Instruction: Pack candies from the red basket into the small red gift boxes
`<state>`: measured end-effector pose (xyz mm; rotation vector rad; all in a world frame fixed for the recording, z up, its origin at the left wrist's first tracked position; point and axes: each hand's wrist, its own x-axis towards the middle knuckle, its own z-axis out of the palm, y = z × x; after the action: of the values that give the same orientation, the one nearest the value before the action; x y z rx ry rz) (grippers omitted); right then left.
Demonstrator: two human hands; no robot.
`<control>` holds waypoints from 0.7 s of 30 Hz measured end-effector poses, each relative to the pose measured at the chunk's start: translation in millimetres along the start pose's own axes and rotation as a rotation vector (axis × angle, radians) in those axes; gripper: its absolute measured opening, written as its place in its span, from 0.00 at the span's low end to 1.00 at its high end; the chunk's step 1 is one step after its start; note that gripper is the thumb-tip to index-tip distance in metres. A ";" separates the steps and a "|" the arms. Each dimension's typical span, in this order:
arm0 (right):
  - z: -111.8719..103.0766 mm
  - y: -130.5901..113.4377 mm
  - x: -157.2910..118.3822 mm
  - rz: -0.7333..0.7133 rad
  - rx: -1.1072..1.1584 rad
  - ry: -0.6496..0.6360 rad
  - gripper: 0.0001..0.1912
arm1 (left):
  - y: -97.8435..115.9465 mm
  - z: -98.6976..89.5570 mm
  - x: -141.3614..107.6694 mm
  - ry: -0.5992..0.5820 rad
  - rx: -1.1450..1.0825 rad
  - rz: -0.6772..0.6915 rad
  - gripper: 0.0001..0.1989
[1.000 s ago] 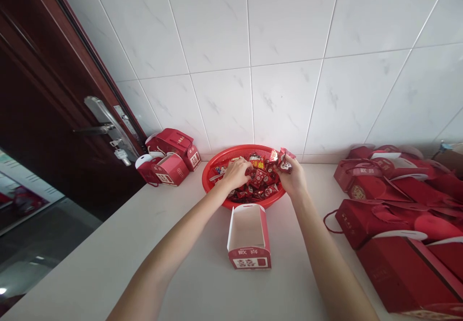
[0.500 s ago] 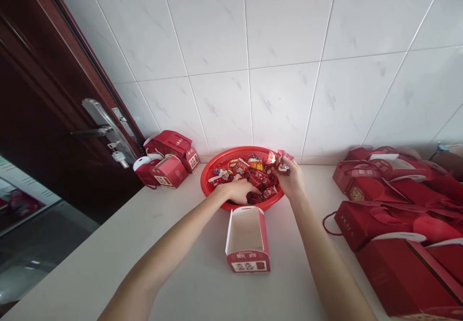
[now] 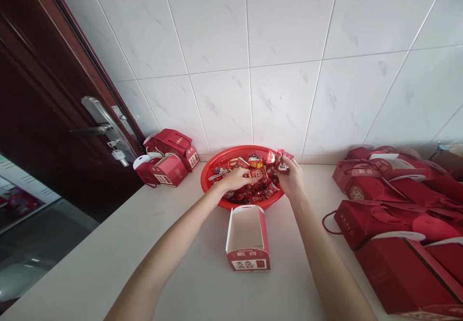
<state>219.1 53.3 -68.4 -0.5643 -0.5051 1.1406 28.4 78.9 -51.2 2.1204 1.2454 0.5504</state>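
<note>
A red perforated plastic basket (image 3: 207, 178) full of wrapped candies stands against the wall. Over its middle, my left hand (image 3: 237, 180) pinches a red candy packet (image 3: 259, 174) between thumb and fingers. At the basket's right rim, my right hand (image 3: 292, 180) is closed around wrapped candies (image 3: 283, 164) in red and dark wrappers; how many is hidden by the fingers. In front of the basket sits an open red gift box (image 3: 248, 253) with white inside walls, its top unfolded and no candy visible in it.
Several red gift boxes (image 3: 172, 166) are grouped at the back left, near a dark door with a metal handle (image 3: 104, 128). Many more red boxes (image 3: 405, 268) crowd the right side. A white tiled wall (image 3: 217, 108) borders the white table (image 3: 173, 244).
My left hand has risen a little from among the candies and now grips a red packet. My right hand stays at the rim, still holding its candies.
</note>
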 end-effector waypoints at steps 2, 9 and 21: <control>0.3 0.4 0.1 -0.004 -0.002 0.006 0.06 | -0.1 -0.6 0.4 0.025 -0.015 -0.005 0.30; -0.4 1.3 1.1 0.000 -0.016 -0.004 0.06 | -2.4 0.3 1.8 0.071 -0.064 0.032 0.33; 1.5 -0.7 -2.0 0.005 -0.032 -0.036 0.08 | -0.6 -0.2 1.3 0.127 -0.186 0.047 0.28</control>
<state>217.9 51.4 -67.0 -0.5744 -0.5540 1.1506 28.4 80.4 -51.4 1.9886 1.1662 0.8004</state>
